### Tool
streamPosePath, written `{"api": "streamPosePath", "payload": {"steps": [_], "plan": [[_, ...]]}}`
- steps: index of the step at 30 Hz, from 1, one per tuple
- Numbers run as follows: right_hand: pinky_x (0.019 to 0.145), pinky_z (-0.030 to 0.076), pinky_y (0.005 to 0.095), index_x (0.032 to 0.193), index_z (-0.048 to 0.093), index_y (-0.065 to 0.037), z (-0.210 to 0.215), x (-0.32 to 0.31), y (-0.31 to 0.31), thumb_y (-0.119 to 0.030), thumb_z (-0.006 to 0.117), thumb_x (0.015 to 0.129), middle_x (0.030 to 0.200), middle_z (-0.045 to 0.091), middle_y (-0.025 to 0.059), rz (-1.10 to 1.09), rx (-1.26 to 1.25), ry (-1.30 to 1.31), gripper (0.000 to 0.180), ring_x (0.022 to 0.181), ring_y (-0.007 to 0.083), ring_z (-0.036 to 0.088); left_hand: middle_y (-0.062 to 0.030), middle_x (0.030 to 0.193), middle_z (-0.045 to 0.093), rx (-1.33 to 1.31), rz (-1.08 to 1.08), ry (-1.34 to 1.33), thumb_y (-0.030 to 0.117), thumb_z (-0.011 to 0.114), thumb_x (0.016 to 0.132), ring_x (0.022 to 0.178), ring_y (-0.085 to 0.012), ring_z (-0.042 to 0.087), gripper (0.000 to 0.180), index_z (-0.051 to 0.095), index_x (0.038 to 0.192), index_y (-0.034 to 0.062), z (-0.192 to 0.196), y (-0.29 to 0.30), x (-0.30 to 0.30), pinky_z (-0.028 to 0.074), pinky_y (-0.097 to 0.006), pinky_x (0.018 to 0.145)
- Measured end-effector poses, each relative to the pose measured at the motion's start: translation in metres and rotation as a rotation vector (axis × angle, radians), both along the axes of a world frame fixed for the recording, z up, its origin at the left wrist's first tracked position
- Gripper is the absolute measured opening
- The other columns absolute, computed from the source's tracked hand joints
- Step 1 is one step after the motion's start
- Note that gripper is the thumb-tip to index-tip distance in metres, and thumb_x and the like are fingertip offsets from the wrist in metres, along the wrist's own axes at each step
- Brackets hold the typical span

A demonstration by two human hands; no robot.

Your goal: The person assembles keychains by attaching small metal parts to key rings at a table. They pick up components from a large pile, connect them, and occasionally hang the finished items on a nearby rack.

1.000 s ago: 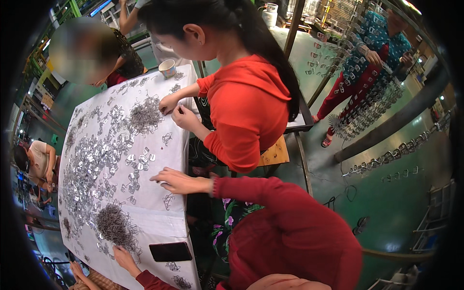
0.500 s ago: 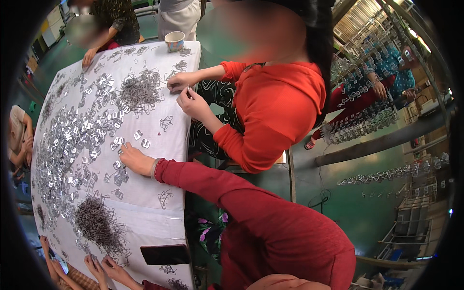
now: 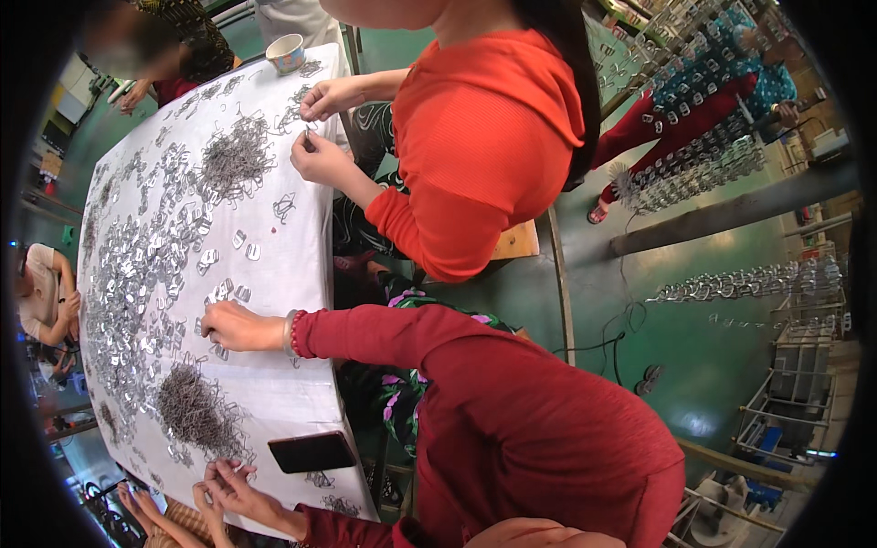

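Note:
My right hand point(image 3: 241, 327), in a maroon sleeve with a red bead bracelet and a pale band, reaches over the white table. Its fingers are bent and closed at a small group of flat silver metal buckles point(image 3: 219, 351); what the tips hold is hidden. My left hand point(image 3: 239, 495) is lower in the view, over the table edge. Its fingers curl together, and anything inside is too small to make out. A pile of dark bent wire hooks point(image 3: 194, 406) lies between my hands. Many loose silver buckles point(image 3: 137, 274) spread over the table beyond.
A black phone point(image 3: 312, 452) lies near the table edge point(image 3: 315, 388). A co-worker in orange point(image 3: 493, 137) works beside another wire pile point(image 3: 236, 160). A paper cup point(image 3: 286, 55) stands at the far corner. Another person's fingers point(image 3: 209, 514) are close to my left hand. Racks of hanging buckles point(image 3: 703, 187) stand right.
The view has shifted. My right hand has drawn away from the upper buckles and its fingers have bent over the lower group. My left hand has come up and away from the buckles at the table's lower end.

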State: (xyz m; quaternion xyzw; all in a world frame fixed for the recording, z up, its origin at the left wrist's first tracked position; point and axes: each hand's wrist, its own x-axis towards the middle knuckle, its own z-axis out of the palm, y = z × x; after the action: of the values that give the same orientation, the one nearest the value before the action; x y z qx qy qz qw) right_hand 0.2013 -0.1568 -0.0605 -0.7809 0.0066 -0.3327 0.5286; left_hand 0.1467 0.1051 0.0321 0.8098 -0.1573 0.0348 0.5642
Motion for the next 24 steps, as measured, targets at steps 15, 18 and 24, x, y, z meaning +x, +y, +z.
{"api": "streamPosePath", "payload": {"steps": [15, 18, 24], "plan": [[0.057, 0.045, 0.0275, 0.095, 0.067, 0.006, 0.046, -0.171, 0.028, -0.004, 0.06, 0.068, 0.061, 0.055, 0.0045, 0.38, 0.793, 0.323, 0.03, 0.059, 0.0121, 0.055, -0.0105, 0.092, 0.06, -0.168, -0.142, 0.036, 0.01, 0.054, 0.095, 0.085, -0.0173, 0.063, 0.014, 0.054, 0.099, -0.0034, 0.001, -0.089, -0.09, 0.054, -0.027, 0.072], [0.059, 0.047, 0.0296, 0.09, 0.066, 0.005, 0.039, -0.17, 0.023, -0.002, 0.06, 0.066, 0.064, 0.06, 0.0085, 0.278, 0.604, 0.251, 0.026, 0.062, 0.0155, 0.058, -0.0107, 0.092, 0.061, -0.151, -0.124, 0.014, 0.01, 0.054, 0.095, 0.087, -0.0181, 0.063, 0.014, 0.054, 0.099, -0.0032, 0.008, -0.09, -0.09, 0.053, -0.027, 0.073], [0.062, 0.05, 0.0348, 0.075, 0.063, 0.003, 0.03, -0.173, 0.007, 0.006, 0.057, 0.065, 0.072, 0.066, 0.0162, 0.095, 0.402, 0.128, 0.012, 0.069, 0.0255, 0.065, -0.011, 0.093, 0.061, -0.108, -0.181, -0.015, 0.008, 0.053, 0.095, 0.088, -0.0176, 0.062, 0.012, 0.055, 0.098, -0.0033, 0.009, -0.105, -0.086, 0.052, -0.028, 0.076]]}}
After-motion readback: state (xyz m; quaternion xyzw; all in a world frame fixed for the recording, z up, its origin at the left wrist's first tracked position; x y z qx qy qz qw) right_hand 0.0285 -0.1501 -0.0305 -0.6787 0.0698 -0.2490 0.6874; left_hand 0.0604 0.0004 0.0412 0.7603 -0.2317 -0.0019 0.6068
